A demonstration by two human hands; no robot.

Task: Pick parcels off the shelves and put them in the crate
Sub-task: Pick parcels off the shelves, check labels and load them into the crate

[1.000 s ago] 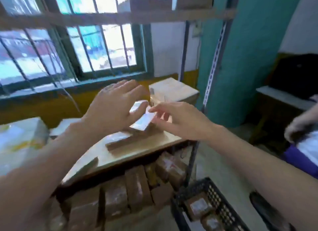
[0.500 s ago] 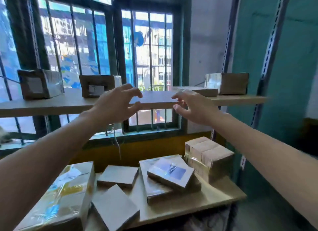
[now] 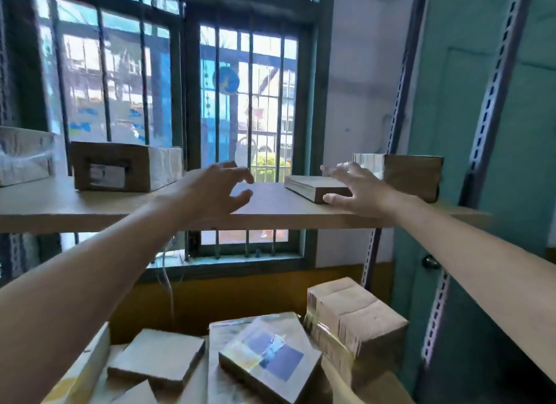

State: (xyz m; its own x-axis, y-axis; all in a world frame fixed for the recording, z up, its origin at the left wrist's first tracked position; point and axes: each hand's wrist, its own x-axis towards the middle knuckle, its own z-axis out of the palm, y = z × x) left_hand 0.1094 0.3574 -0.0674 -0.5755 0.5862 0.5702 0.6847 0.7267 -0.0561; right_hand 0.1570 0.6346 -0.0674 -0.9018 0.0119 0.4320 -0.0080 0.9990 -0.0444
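Arms up at upper shelf [image 3: 90, 206], R hand [image 3: 362, 190] splayed on flat parcel [image 3: 311, 183], L hand [image 3: 212, 191] half-curled, empty

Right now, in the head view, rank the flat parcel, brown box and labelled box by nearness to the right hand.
1. flat parcel, touched by the right hand.
2. brown box, just behind, rightward.
3. labelled box, far left on the shelf.

Both hands are raised at the upper shelf [image 3: 90, 206]. Right hand [image 3: 359, 190]: fingers spread above the flat parcel [image 3: 311, 184], thumb against its near end. Left hand [image 3: 215, 190]: apart from that parcel, fingers loosely curled, holding nothing. A labelled box [image 3: 120, 166] stands left of the left hand. A brown box [image 3: 413, 175] stands just beyond the right hand. A taped parcel [image 3: 270, 360] lies below both hands.
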